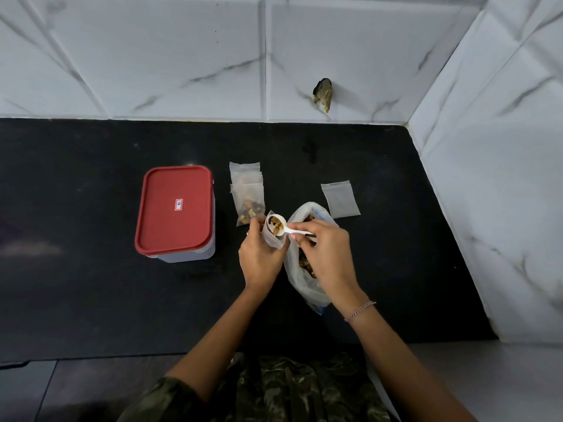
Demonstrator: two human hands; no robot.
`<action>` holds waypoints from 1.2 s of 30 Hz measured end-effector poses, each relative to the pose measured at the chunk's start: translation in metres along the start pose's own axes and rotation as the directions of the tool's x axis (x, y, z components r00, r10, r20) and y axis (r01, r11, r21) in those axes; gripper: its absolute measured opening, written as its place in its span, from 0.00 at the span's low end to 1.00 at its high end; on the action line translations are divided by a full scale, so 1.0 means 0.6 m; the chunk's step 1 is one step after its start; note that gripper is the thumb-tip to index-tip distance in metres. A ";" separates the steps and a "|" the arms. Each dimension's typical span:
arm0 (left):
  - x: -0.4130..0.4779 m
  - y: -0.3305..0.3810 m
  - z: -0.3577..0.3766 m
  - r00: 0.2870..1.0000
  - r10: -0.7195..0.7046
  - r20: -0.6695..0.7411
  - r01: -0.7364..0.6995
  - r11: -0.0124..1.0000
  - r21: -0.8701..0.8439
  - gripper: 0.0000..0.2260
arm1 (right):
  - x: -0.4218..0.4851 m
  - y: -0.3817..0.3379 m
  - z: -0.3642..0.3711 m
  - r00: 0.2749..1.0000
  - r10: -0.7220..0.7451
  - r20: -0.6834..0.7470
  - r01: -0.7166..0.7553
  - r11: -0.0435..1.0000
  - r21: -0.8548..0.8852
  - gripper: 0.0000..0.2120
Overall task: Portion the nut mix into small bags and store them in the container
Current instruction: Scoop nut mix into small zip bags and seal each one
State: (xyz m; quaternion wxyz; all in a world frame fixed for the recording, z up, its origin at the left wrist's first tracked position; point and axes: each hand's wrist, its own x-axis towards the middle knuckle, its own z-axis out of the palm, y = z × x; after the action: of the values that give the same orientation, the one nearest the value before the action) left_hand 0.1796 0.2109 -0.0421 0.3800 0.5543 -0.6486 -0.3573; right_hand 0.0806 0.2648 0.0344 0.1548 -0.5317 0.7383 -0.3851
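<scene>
On the black countertop, far left, the container stands with its red lid on, so storing has not begun. Just right of it lie the filled small bags, overlapping in a short stack, with nuts showing in the nearest one. Next comes the left hand, fingers curled round an open small bag held upright, mouth up. Over that mouth sits the white spoon, its bowl loaded with nut mix. The right hand pinches its handle. Beneath that hand the large bag of nut mix lies open on the counter, and farther right an empty small bag lies flat, apart from it. The step in hand looks like filling one bag, partway through the portioning. The next move likely calls for tipping the spoon fully so the pieces drop inside rather than over the rim, the left hand holding the mouth wide. After that come sealing, then lifting the lid.
</scene>
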 end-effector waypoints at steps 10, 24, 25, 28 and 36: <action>-0.002 0.007 0.004 0.999 -0.042 -0.009 0.041 0.998 -0.052 0.19 | -0.015 0.038 -0.001 0.850 -0.523 0.064 0.503 0.770 -0.392 0.11; -0.015 -0.019 0.008 0.985 -0.163 0.061 0.164 0.986 -0.014 0.23 | 0.009 0.128 -0.029 0.984 0.061 0.170 -0.015 0.965 -0.264 0.15; -0.016 -0.016 0.011 0.984 -0.161 0.074 0.162 0.987 -0.005 0.24 | 0.012 0.129 -0.022 0.973 0.015 0.230 0.063 0.944 -0.324 0.16; -0.014 -0.011 0.020 0.978 -0.162 0.130 0.157 0.986 0.049 0.28 | 0.030 0.128 -0.004 0.937 -0.089 0.338 0.240 0.867 -0.437 0.20; -0.007 -0.025 0.030 0.974 -0.151 0.171 0.141 0.988 0.068 0.24 | 0.048 0.136 0.018 0.875 -0.218 0.433 0.435 0.747 -0.503 0.18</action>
State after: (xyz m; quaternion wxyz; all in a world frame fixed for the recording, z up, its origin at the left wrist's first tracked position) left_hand 0.1704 0.2138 -0.0638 0.2785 0.5770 -0.6467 -0.4138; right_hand 0.0223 0.2457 -0.0275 0.0399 -0.7348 0.6745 -0.0599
